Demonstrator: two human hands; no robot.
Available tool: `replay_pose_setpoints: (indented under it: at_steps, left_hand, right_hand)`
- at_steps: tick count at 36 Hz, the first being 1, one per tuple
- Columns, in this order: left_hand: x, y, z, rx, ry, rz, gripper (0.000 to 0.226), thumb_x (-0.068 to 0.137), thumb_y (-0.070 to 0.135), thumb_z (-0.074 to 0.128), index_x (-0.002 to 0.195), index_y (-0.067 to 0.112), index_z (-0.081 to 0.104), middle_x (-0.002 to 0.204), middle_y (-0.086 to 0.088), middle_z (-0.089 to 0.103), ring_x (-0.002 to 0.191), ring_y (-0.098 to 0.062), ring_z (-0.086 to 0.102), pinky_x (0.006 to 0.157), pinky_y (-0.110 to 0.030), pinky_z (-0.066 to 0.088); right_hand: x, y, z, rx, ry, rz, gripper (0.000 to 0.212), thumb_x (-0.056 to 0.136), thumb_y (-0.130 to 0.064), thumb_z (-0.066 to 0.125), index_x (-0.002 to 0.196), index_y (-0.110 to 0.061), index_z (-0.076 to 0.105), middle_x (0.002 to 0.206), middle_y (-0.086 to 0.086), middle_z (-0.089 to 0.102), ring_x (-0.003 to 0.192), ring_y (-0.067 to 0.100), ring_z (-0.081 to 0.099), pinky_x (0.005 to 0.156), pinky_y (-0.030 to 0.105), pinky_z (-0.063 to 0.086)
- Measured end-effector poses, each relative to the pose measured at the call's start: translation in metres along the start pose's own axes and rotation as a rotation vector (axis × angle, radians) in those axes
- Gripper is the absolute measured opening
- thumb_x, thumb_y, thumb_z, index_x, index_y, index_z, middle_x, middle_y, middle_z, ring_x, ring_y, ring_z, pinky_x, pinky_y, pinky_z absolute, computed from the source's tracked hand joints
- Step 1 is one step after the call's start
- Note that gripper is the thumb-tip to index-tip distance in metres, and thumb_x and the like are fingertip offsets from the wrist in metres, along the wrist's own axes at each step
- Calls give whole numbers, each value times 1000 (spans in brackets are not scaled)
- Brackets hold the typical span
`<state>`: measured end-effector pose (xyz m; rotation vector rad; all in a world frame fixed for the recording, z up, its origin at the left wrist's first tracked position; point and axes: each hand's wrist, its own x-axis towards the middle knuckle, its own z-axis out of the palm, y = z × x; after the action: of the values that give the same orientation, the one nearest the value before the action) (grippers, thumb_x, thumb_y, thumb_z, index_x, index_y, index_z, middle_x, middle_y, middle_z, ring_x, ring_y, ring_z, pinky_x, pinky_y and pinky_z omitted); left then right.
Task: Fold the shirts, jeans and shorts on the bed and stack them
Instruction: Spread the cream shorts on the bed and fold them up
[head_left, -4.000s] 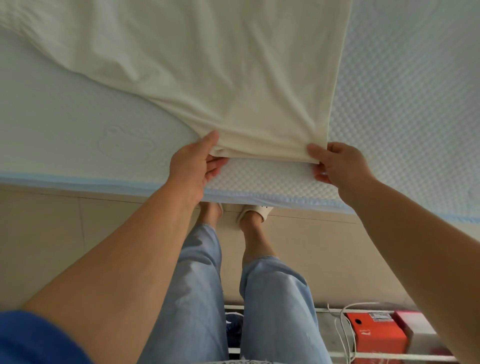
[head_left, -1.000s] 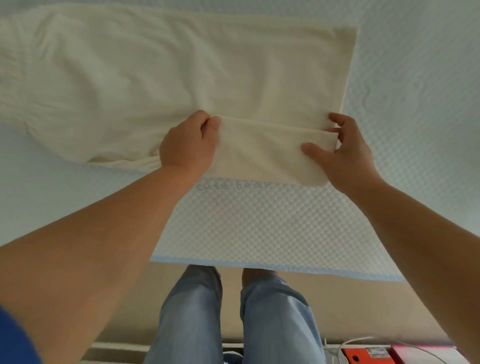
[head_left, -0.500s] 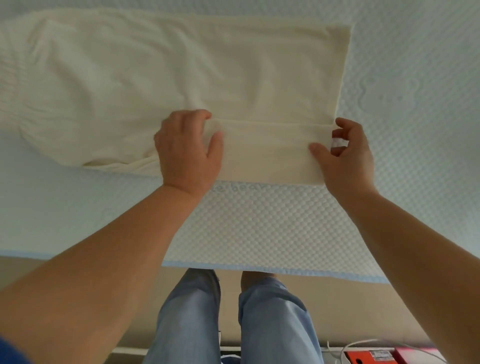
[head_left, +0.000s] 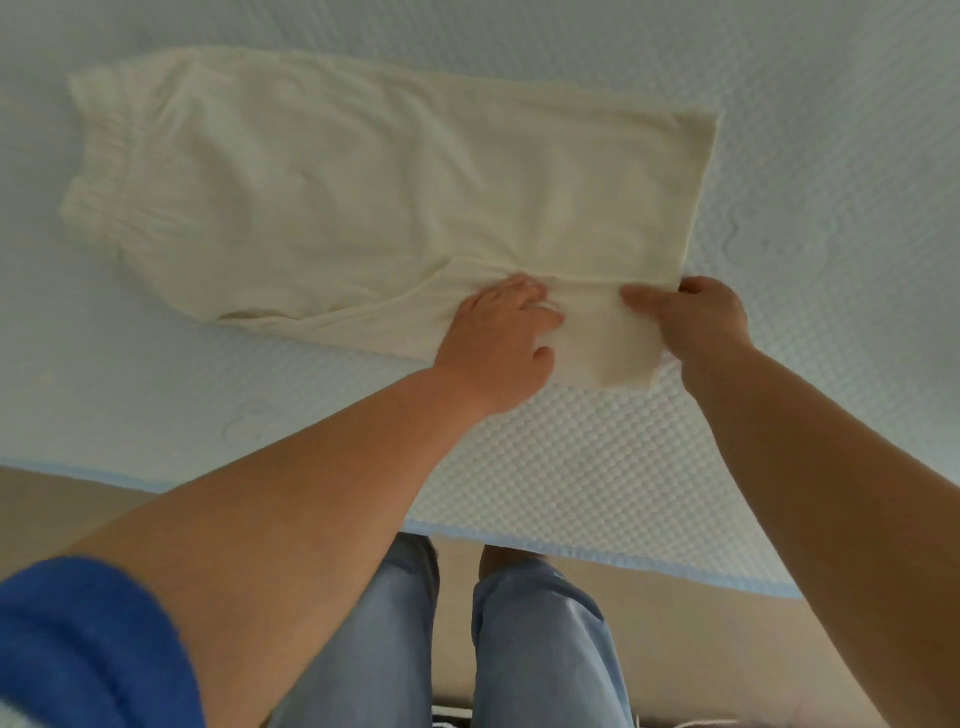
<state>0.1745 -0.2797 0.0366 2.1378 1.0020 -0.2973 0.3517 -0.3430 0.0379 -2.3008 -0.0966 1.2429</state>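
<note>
Cream shorts (head_left: 374, 208) lying flat on the bed (head_left: 779, 130), elastic waistband to the far left, leg hems to the right. Left hand (head_left: 496, 338) pressing flat on the near leg, fingers fairly straight and gripping nothing. Right hand (head_left: 701, 317) pinching the hem corner of that same near leg, thumb on top of the cloth (fingers underneath hidden). Near leg only partly lapped onto the far one, its lower edge slanting away from the waistband. Likely trouble: pulling the corner across while the left palm drags could bunch the thin fabric, skew the hems, or trap a crease near the crotch.
</note>
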Motion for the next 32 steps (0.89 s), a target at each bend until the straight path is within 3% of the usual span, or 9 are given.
replay_pose_setpoints:
  at_steps: [2, 7, 11, 15, 19, 22, 26, 28, 32]
  left_hand:
    - [2, 2, -9, -126, -25, -43, 43, 90, 22, 54, 132, 22, 53, 147, 2, 39, 139, -12, 26, 113, -23, 14]
    - [7, 4, -29, -392, -45, -197, 40, 89, 26, 56, 129, 24, 56, 137, 4, 51, 126, -13, 44, 99, -18, 27]
    - [18, 2, -35, -579, -76, -287, 34, 90, 36, 56, 121, 23, 62, 125, 4, 61, 115, -12, 54, 96, -24, 38]
    - [32, -5, -48, -727, -65, -339, 37, 95, 44, 47, 105, 15, 68, 109, -5, 67, 101, -20, 59, 79, -23, 42]
    - [30, -21, -76, -1308, -169, -552, 46, 91, 57, 42, 91, 18, 66, 79, 2, 67, 77, -15, 60, 67, -26, 47]
    - [21, -56, -96, -1537, -192, -568, 58, 87, 67, 38, 101, 18, 64, 72, 3, 68, 66, -14, 65, 59, -27, 50]
    - [5, -111, -119, -1624, -185, -597, 65, 83, 71, 40, 106, 14, 63, 71, -1, 65, 60, -16, 58, 57, -26, 47]
    - [-1, -136, -124, -1632, -172, -615, 66, 82, 70, 42, 104, 12, 67, 74, -3, 61, 62, -18, 53, 58, -28, 44]
    - [-8, -164, -126, -1465, -195, -645, 61, 82, 68, 44, 97, 17, 74, 88, -5, 65, 82, -23, 58, 69, -32, 45]
  right_hand:
    - [-1, -2, -1, 26, -4, 0, 21, 70, -29, 78, 78, -24, 60, 80, -11, 62, 75, 7, 59, 63, 24, 44]
    - [-11, -10, 0, -8, -30, -99, 30, 74, -29, 73, 98, -25, 55, 87, -11, 61, 86, 15, 61, 67, 30, 47]
    - [-21, -25, 5, -50, -88, -213, 49, 74, -32, 73, 117, -35, 49, 89, -16, 64, 87, 11, 63, 79, 38, 51]
    - [-37, -50, 21, -147, -103, -324, 66, 77, -41, 69, 134, -45, 37, 84, -19, 64, 82, -1, 58, 67, 26, 43]
    - [-62, -77, 57, -215, -115, -388, 71, 79, -43, 66, 140, -45, 31, 77, -13, 63, 62, -8, 59, 46, 7, 38]
    - [-78, -92, 97, -261, -128, -410, 72, 83, -41, 62, 143, -44, 23, 79, -11, 63, 60, -9, 58, 42, 2, 36]
    - [-91, -102, 159, -311, -174, -437, 70, 87, -36, 57, 145, -41, 17, 95, -5, 61, 68, 1, 54, 54, 13, 40]
    - [-96, -105, 188, -341, -204, -446, 73, 88, -35, 55, 147, -36, 12, 100, 0, 64, 78, 12, 62, 66, 23, 48]
    - [-107, -100, 226, -426, -278, -446, 71, 87, -39, 53, 148, -28, 17, 115, 0, 61, 102, 18, 59, 88, 39, 50]
